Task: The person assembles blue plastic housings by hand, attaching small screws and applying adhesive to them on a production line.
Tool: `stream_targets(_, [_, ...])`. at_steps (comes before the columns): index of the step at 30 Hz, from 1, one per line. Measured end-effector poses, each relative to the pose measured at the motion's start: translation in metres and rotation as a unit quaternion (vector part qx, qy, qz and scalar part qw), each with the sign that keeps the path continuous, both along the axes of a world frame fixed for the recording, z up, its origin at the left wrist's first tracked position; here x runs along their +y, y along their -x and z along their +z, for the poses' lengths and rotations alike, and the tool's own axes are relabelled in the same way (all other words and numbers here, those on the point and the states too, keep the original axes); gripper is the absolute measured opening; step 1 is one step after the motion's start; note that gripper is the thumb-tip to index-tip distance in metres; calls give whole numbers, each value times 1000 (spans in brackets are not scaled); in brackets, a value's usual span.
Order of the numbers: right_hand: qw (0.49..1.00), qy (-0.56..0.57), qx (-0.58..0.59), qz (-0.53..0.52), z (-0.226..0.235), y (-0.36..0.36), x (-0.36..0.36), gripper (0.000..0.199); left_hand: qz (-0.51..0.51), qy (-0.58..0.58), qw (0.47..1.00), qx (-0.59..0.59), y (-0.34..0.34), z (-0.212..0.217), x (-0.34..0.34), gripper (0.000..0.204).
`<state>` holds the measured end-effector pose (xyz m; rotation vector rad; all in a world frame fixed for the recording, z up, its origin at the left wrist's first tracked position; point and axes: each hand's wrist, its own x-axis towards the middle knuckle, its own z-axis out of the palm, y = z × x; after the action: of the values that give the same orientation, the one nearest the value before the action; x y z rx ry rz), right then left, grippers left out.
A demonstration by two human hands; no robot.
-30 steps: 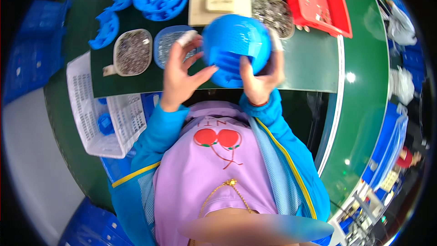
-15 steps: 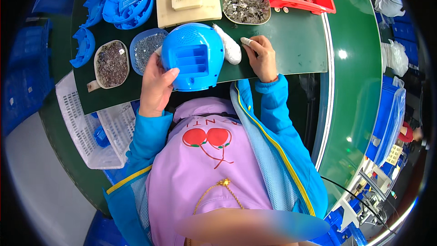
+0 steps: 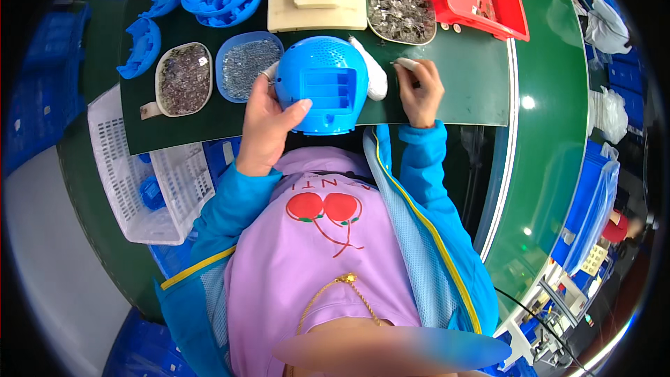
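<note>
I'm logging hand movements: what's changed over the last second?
The right hand has let go of the blue housing and moved away to its right; the left hand now holds it, drawn back from the beige block. The block and red tray stayed put.

The blue housing (image 3: 322, 86) looks like smooth, glossy plastic.

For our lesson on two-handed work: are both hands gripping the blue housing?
No, only the left hand grips the blue housing; the right hand is apart.
</note>
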<state>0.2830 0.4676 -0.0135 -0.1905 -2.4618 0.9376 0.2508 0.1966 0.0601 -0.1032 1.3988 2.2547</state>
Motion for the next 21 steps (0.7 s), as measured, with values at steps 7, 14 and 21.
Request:
stream_targets(7, [984,27,153,90,93,-11,-75,24,66,42,988,137,-7,-3,19,81])
stream_targets(14, [985,-111,124,55,95,-5,-83,22,78,75,970,219,-14,4,23,84])
stream_targets(21, [989,-125,53,61,94,-9,-80,20,80,105,962,239,-15,-2,23,87])
